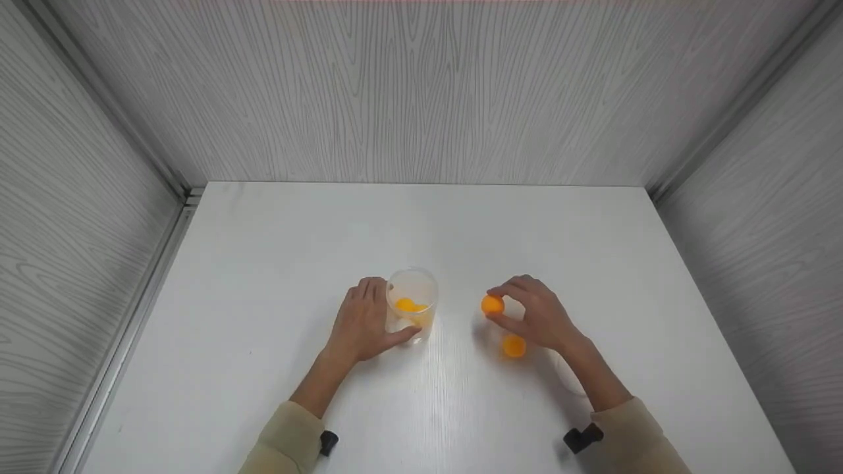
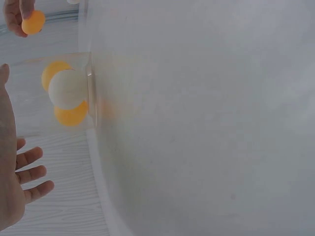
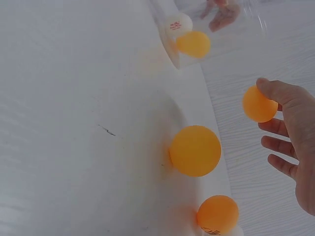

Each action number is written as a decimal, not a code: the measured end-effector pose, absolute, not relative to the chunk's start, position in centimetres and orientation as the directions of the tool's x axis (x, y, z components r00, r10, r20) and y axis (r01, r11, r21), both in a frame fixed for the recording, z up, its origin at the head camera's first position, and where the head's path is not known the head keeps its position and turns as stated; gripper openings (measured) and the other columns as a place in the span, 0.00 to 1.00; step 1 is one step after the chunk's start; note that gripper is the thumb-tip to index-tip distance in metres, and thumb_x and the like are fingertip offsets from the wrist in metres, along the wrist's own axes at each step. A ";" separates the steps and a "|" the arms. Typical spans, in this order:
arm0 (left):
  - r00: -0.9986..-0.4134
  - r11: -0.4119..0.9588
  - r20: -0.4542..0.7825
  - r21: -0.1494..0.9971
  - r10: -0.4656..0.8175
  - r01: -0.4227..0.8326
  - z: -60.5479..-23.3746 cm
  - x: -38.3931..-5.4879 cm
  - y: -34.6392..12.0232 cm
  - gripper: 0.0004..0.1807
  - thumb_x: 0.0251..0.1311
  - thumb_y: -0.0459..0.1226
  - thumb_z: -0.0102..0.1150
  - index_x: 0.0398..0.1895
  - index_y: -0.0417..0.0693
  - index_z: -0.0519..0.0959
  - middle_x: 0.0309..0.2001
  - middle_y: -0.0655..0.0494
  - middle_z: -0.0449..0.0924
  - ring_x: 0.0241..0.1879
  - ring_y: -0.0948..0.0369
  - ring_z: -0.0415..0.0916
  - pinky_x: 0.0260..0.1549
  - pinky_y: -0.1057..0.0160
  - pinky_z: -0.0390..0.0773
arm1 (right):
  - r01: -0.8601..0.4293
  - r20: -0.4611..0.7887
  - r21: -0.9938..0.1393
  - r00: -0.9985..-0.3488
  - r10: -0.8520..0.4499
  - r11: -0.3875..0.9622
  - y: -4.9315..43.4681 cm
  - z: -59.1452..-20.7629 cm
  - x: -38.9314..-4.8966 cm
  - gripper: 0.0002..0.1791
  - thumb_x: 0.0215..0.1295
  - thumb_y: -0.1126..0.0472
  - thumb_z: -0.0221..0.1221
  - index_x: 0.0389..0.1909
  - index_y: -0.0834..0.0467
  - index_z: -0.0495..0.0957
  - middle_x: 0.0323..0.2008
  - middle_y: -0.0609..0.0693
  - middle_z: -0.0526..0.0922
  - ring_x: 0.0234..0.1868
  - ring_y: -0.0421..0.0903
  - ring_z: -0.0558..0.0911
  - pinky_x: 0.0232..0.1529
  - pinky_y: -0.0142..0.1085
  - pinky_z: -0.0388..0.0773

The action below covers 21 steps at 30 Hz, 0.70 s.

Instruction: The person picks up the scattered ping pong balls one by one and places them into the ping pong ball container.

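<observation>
A clear plastic cup (image 1: 427,289) stands upright on the table, with orange and white balls inside. My left hand (image 1: 361,322) holds it from the left, thumb across the near side and fingers behind. In the left wrist view, a white ball (image 2: 68,89) sits among orange ones in the cup. My right hand (image 1: 537,316) pinches an orange ball (image 1: 492,305) between thumb and forefinger, above the table and right of the cup. Under that hand, an orange ball (image 1: 514,345) lies on the table. The right wrist view shows a second loose orange ball (image 3: 218,214).
The white tabletop (image 1: 296,230) is bounded by grey wood-grained panels at the back (image 1: 421,99), left (image 1: 79,230) and right (image 1: 770,230). Part of something white (image 3: 238,230) shows behind the second loose ball in the right wrist view.
</observation>
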<state>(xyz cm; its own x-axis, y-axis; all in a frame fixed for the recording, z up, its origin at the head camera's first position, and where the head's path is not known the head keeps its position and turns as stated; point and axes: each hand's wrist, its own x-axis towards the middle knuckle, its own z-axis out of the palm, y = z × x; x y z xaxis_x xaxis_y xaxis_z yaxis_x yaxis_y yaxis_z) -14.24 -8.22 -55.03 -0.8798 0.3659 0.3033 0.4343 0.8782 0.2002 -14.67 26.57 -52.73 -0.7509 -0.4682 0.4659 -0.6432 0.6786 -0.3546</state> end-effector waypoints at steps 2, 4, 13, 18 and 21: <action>-0.878 0.877 0.306 0.199 0.367 0.436 -55.0 -14.2 -8.2 0.52 0.56 0.74 0.59 0.61 0.36 0.70 0.56 0.42 0.78 0.58 0.49 0.76 0.57 0.51 0.79 | -0.644 0.468 -0.352 -0.750 -0.468 0.680 26.5 -52.6 -14.7 0.18 0.59 0.53 0.77 0.49 0.51 0.87 0.39 0.45 0.88 0.44 0.45 0.83 0.48 0.41 0.85; -0.876 0.877 0.310 0.197 0.369 0.439 -55.0 -14.3 -8.2 0.52 0.56 0.74 0.59 0.61 0.36 0.70 0.56 0.42 0.78 0.58 0.49 0.76 0.57 0.51 0.80 | -0.647 0.474 -0.349 -0.746 -0.468 0.677 26.4 -52.5 -14.7 0.18 0.59 0.53 0.77 0.49 0.51 0.87 0.39 0.46 0.88 0.44 0.45 0.83 0.48 0.41 0.85; -0.870 0.878 0.316 0.175 0.378 0.445 -55.0 -14.3 -8.3 0.52 0.56 0.74 0.59 0.61 0.36 0.71 0.56 0.42 0.79 0.58 0.49 0.76 0.57 0.52 0.80 | -0.655 0.480 -0.337 -0.738 -0.475 0.676 25.9 -51.9 -14.6 0.18 0.60 0.52 0.76 0.49 0.52 0.88 0.40 0.46 0.88 0.44 0.45 0.83 0.48 0.41 0.86; -0.870 0.879 0.318 0.173 0.377 0.445 -55.0 -14.2 -8.3 0.52 0.56 0.74 0.59 0.61 0.36 0.70 0.56 0.42 0.78 0.58 0.49 0.76 0.56 0.52 0.80 | -0.659 0.492 -0.331 -0.731 -0.472 0.675 25.7 -51.7 -14.6 0.18 0.59 0.52 0.77 0.49 0.52 0.88 0.40 0.46 0.88 0.44 0.45 0.83 0.49 0.41 0.86; -0.867 0.878 0.325 0.172 0.377 0.447 -55.0 -14.2 -8.3 0.51 0.56 0.74 0.59 0.60 0.37 0.70 0.55 0.42 0.78 0.57 0.49 0.76 0.55 0.53 0.79 | -0.682 0.525 -0.314 -0.705 -0.478 0.661 25.5 -51.5 -14.7 0.19 0.58 0.53 0.77 0.49 0.52 0.87 0.41 0.47 0.89 0.45 0.46 0.83 0.49 0.41 0.86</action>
